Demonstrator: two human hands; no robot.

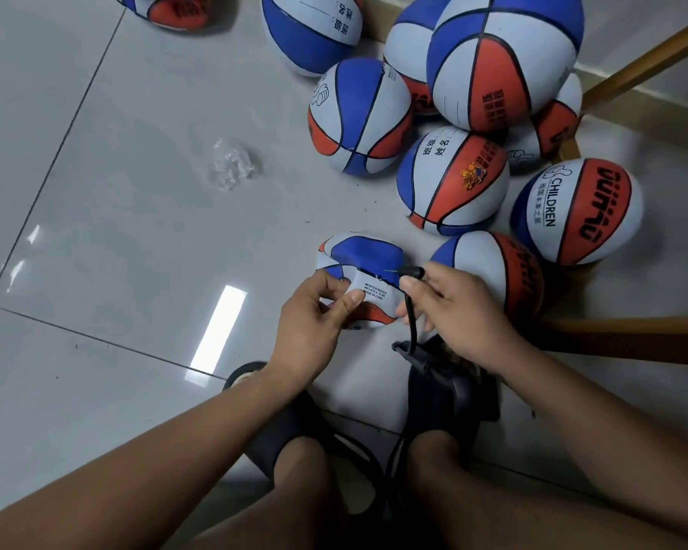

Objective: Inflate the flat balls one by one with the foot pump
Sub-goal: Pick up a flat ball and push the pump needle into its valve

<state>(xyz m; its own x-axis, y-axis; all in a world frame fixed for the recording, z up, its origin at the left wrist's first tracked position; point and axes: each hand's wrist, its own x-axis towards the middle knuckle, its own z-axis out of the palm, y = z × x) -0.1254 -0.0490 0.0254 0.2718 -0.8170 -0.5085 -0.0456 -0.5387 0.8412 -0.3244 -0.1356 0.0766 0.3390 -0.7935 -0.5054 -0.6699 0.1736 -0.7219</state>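
Flat ball (pixel 364 254) is lying folded; left grip (pixel 314 315) is pinching its pebbled rubber; right grip (pixel 453 307) is pinching the black hose (pixel 412 323), needle (pixel 391 270) pointing at it.

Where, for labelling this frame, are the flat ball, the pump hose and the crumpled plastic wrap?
flat ball (pixel 368 252): head view, dented blue panel.
pump hose (pixel 412 327): head view, black tube's middle.
crumpled plastic wrap (pixel 231 164): head view, its centre.
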